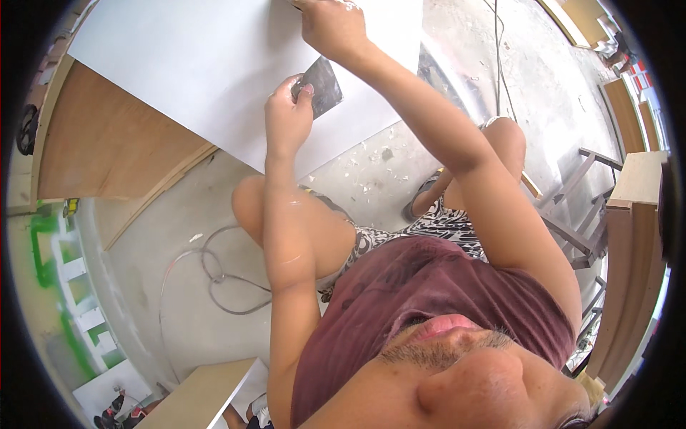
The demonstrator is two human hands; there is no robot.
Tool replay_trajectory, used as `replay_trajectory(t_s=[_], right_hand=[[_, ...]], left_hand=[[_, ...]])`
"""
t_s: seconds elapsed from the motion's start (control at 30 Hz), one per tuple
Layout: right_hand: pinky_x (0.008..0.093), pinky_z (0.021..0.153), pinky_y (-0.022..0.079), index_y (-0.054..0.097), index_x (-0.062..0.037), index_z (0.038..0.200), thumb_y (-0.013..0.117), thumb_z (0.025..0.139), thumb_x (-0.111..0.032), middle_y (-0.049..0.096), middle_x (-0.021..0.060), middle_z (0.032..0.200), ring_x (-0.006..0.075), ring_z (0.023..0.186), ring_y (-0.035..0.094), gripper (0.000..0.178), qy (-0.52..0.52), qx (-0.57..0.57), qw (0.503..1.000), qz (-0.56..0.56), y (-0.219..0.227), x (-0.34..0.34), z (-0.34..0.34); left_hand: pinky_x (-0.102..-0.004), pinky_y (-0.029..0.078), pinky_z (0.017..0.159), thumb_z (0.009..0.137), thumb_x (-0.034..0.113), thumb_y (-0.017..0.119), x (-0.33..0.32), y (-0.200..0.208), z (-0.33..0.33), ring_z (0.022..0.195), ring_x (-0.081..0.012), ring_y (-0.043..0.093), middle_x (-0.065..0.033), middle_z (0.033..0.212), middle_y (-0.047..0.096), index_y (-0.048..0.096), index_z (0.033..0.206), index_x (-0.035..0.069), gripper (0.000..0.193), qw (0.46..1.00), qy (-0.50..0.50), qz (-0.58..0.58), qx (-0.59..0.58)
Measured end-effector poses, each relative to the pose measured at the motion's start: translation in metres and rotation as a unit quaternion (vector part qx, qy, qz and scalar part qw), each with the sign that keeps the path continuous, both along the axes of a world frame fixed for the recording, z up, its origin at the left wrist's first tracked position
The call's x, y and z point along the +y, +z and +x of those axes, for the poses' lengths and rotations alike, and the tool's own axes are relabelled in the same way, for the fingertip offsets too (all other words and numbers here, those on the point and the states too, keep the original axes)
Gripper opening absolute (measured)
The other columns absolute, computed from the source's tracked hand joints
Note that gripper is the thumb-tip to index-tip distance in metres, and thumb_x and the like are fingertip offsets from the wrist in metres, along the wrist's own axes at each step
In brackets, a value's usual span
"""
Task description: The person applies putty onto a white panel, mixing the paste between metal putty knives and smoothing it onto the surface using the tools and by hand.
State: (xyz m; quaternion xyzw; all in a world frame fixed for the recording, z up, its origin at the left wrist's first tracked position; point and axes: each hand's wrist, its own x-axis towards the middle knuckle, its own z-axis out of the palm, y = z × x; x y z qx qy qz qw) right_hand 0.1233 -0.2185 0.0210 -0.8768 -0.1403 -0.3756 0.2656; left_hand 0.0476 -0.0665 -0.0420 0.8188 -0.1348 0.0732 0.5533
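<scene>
My left hand (289,118) is closed around a flat, dark grey rectangular scraper plate (321,89), thumb on its face. The plate is smeared and is held over a large white panel (193,64). My right hand (334,30) is farther forward, at the top edge of the view, with its fingers bent over the same panel. White smears show on those fingers. Something thin pokes out beside them, but the view cuts it off and I cannot make out what it is.
Brown plywood (107,136) lies under the panel at the left. A looped hose (214,279) and white scraps are on the concrete floor (364,168). Dark metal stands (579,214) and wooden boards (632,250) are at the right. A pale box-like piece (204,397) stands at the lower left.
</scene>
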Motion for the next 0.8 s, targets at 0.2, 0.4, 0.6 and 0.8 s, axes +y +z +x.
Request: replay_trajectory(t_s=[0.2,0.4,0.6,0.8], right_hand=[[0.0484,0.082,0.054,0.067,-0.0126,0.122,0.052,0.091,-0.009,0.071,0.0203,0.099,0.0380,0.092,0.069,0.035,-0.147,-0.066,0.972,0.170,0.027,-0.075,0.030],[0.0530,0.080,0.055,0.063,-0.0176,0.129,0.055,0.090,-0.012,0.068,0.0224,0.093,0.0449,0.088,0.066,0.040,-0.212,0.019,0.964,0.158,0.024,-0.030,0.032],[0.0379,0.080,0.057,0.073,-0.0076,0.114,0.065,0.088,-0.015,0.072,0.0212,0.097,0.0367,0.090,0.070,0.028,-0.010,-0.087,0.996,-0.026,-0.024,0.014,-0.003],[0.0355,0.085,0.057,0.058,-0.0003,0.130,0.058,0.098,-0.010,0.069,0.0114,0.108,0.0207,0.098,0.066,0.033,0.317,0.113,0.678,0.654,-0.050,-0.045,-0.036]], left_hand=[[-0.0327,0.050,0.069,0.095,0.012,0.061,0.000,0.014,-0.011,0.067,-0.0172,0.061,-0.0133,0.076,0.068,0.065,0.114,-0.005,0.027,0.999,0.012,0.002,0.036],[-0.0323,0.049,0.069,0.095,0.012,0.060,0.004,0.009,-0.003,0.068,-0.0156,0.060,-0.0137,0.077,0.068,0.065,0.114,-0.007,0.028,0.994,0.064,0.049,0.071],[-0.0281,0.051,0.073,0.095,0.009,0.060,0.006,-0.005,0.016,0.087,-0.0131,0.063,-0.0072,0.099,0.067,0.059,0.118,-0.006,0.028,0.939,0.101,-0.296,0.141],[-0.0315,0.057,0.075,0.094,0.006,0.061,-0.014,-0.005,0.007,0.091,-0.0183,0.066,-0.0082,0.106,0.063,0.053,0.118,0.000,0.026,0.833,-0.028,-0.514,0.202]])
